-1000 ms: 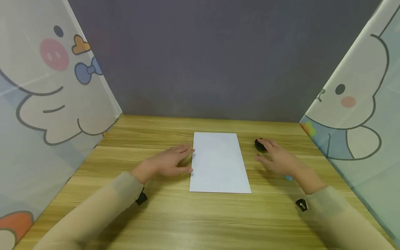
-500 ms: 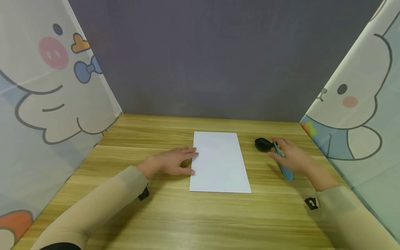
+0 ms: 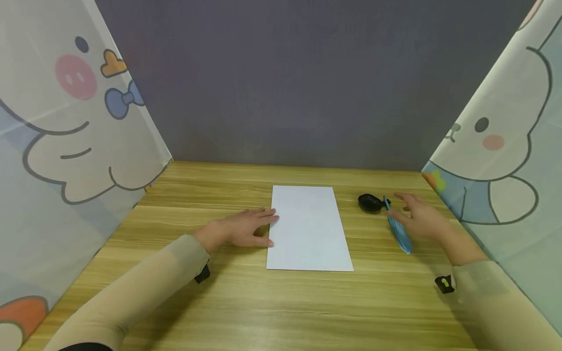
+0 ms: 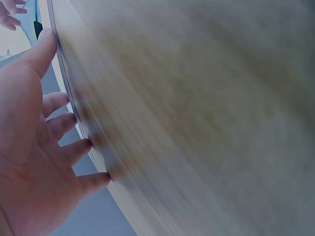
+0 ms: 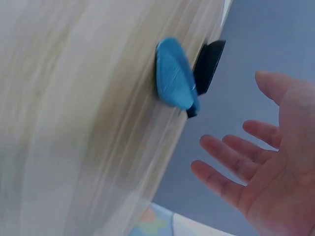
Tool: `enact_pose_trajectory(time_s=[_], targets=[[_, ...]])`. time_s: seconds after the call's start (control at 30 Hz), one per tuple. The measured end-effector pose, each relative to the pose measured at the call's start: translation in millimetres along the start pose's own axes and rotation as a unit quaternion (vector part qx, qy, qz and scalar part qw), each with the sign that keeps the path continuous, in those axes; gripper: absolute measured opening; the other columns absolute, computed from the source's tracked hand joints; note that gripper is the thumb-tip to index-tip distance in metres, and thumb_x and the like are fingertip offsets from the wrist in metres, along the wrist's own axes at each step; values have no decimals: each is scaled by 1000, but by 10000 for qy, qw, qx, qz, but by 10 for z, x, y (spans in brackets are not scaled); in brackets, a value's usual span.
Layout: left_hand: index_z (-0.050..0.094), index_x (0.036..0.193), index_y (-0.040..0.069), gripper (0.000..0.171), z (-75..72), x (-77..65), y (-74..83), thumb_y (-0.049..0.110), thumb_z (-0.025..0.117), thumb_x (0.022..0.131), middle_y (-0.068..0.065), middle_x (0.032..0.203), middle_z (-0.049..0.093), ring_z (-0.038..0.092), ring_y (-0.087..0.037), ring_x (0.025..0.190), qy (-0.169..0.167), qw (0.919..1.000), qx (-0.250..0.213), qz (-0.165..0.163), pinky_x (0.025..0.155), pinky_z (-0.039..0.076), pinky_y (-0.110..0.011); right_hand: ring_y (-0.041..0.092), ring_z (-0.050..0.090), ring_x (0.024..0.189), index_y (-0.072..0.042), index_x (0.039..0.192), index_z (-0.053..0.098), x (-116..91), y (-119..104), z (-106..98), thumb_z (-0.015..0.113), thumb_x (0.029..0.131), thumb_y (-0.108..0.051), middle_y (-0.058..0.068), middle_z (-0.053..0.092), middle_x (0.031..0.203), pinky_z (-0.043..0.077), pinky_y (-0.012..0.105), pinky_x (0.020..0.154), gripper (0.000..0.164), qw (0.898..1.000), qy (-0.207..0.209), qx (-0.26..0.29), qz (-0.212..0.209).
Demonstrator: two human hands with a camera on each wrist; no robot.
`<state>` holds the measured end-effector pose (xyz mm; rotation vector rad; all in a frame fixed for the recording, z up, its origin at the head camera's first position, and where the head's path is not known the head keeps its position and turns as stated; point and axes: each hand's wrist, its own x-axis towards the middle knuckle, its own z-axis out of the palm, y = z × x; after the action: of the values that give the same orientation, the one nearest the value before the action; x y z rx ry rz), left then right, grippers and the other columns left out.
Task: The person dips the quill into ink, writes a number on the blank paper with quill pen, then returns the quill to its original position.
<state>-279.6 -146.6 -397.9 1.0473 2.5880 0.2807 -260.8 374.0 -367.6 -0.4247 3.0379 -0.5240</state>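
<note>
A white rectangular sheet (image 3: 307, 229) lies on the wooden table. My left hand (image 3: 243, 228) rests at its left edge, fingers spread and fingertips over the border; the left wrist view shows this hand (image 4: 44, 128) with its fingertips along that edge. Right of the sheet are a black oval object (image 3: 370, 203) with a short stub and, at the stub, a long, narrow, shiny blue piece (image 3: 399, 234). My right hand (image 3: 417, 217), fingers relaxed, is just right of the blue piece, thumb overlapping it in the head view. In the right wrist view the hand (image 5: 266, 162) appears apart from the blue piece (image 5: 174, 76).
The wood-grain table (image 3: 281, 312) ends at a dark grey panel (image 3: 298, 87) behind. Cloth walls with cartoon animals stand at the left (image 3: 88, 161) and the right (image 3: 500, 165). A dark device sits under each sleeve cuff.
My right hand has drawn back rightward from above the black object, uncovering it and the blue piece. My left hand has shifted slightly right, its fingertips coming over the sheet's edge.
</note>
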Motion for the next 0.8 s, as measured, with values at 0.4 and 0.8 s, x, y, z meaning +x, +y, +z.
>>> enact_pose_trajectory(time_s=[0.4,0.8], targets=[[26,177,25,88,8,-24,-4,68,58,107,-1,186,13,11,-34,173,-59,9998,-37,-201,133,13,-76,37,77,105,3,146,63,156,536,34,63,114,-18,32,71,134,64,35,81,39,9961,403,739,-246],[25,177,28,90,34,8,-19,71,57,106,2,187,12,11,-32,174,-51,9998,-88,-196,133,12,-76,22,76,102,-3,137,74,251,672,84,69,108,-9,21,79,124,59,25,79,30,9950,182,835,-525]])
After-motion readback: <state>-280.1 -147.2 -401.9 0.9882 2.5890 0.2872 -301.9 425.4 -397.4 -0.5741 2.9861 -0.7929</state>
